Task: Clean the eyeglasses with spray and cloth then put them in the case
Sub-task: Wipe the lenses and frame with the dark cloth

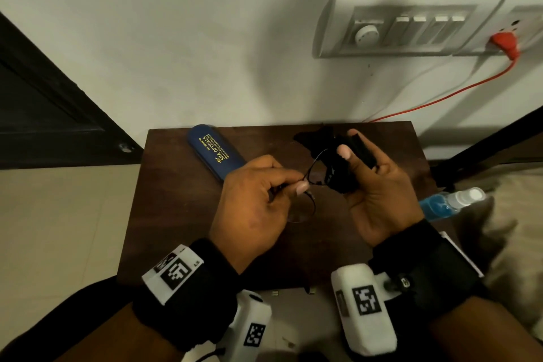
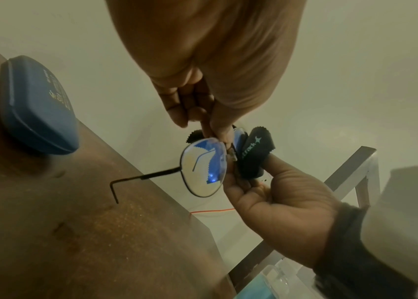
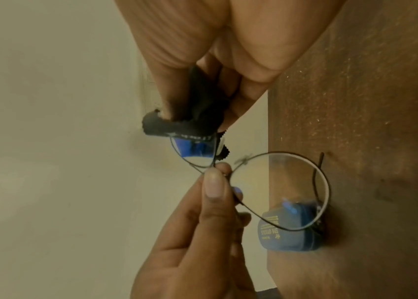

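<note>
Thin black wire-rimmed eyeglasses (image 1: 312, 185) hang above the dark wooden table (image 1: 182, 214). My left hand (image 1: 258, 200) pinches them at the bridge between thumb and fingers. My right hand (image 1: 373, 182) holds a black cleaning cloth (image 1: 338, 161) folded over one lens, thumb on top. The left wrist view shows the free lens (image 2: 203, 166) and the cloth (image 2: 254, 155) wrapped over the other lens. In the right wrist view the cloth (image 3: 190, 121) covers the upper lens and the bare lens (image 3: 279, 192) sits lower right. A shut blue glasses case (image 1: 216, 151) lies at the table's back left.
A spray bottle (image 1: 449, 203) with blue liquid lies off the table's right edge on a pale surface. A switchboard (image 1: 411, 29) with a red plug and red cable (image 1: 440, 94) is on the wall behind. A dark door (image 1: 44, 103) stands at the left.
</note>
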